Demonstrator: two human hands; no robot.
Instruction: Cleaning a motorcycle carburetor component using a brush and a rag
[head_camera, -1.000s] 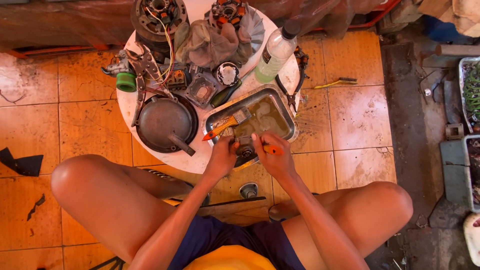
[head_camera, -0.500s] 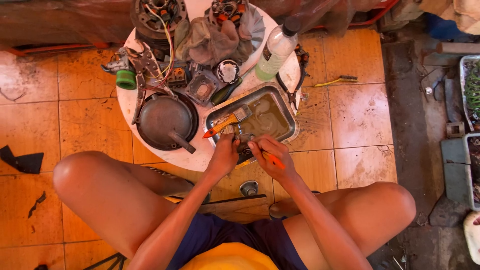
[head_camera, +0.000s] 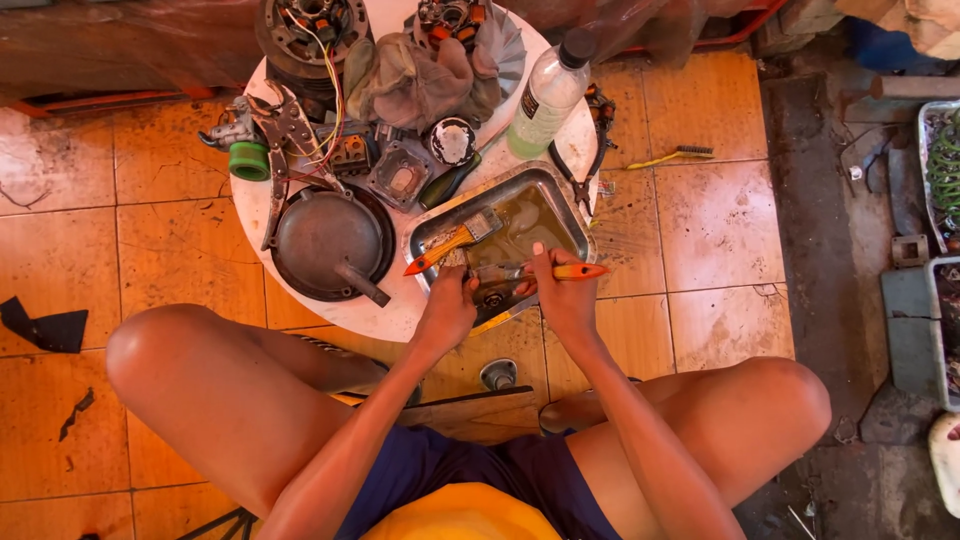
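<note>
Two hands meet over the near edge of the metal tray (head_camera: 575, 215), close together but not touching. Your left hand (head_camera: 447, 312) is curled around a small dark metal part (head_camera: 492, 298) that sits low in the tray's near corner; the fingers close on it, though how firmly you cannot tell from above. Your right hand (head_camera: 563, 298) is clamped on an orange-handled tool (head_camera: 568, 271), thumb up along its shaft, the handle's tip sticking out past your knuckles to the right and its working end pointing left toward the part in your other hand.

Just beyond your left fingers a paintbrush (head_camera: 450, 243) with an orange handle lies tilted across the tray's left rim, bristles in the murky liquid, handle tip hanging out over the round white table (head_camera: 400, 315). Left of your left hand, a dark round metal cover (head_camera: 330, 243) with a stub spout rests on the tabletop.

Farther out, past the tray, a clear plastic bottle (head_camera: 545, 97) with a dark cap leans toward the table's far right edge. Beside it to the left lie a small round shiny cap (head_camera: 452, 141), a square grey housing (head_camera: 400, 178) and a crumpled grey rag (head_camera: 415, 80). Off to the far left of your hands sit pliers (head_camera: 285, 125) and a green roll of tape (head_camera: 249, 160). At the far rim stands a wound motor coil (head_camera: 305, 25) with coloured wires. Out on the tiled floor (head_camera: 700, 180) to the right of your right hand lies a yellow-handled wire brush (head_camera: 672, 156).
</note>
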